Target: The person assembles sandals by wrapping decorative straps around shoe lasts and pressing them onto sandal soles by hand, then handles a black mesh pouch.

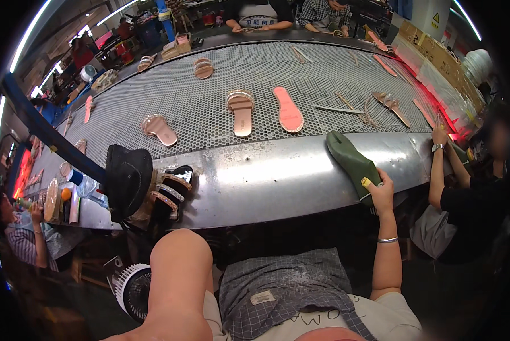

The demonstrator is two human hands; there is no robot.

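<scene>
My right hand (379, 190) grips a dark green shoe last (349, 159) near one end, with yellow coverings on its fingertips. The last lies slanting over the smooth metal edge of the bench. My left arm (181, 273) is bent, its elbow toward the bench; the left hand does not show. Beyond that elbow sits a black sandal with glittering straps (174, 193), next to a black padded object (128, 182). On the mesh ahead lie a rose-gold slide sandal (242, 116), a pink sole (289, 111) and another slide (160, 129).
A perforated conveyor surface (198, 94) carries several more sandals, soles and straps. A blue post (50, 136) slants in from the left. Co-workers sit at the right (465, 193), the left (27, 233) and the far side. A white fan (134, 292) stands below the bench.
</scene>
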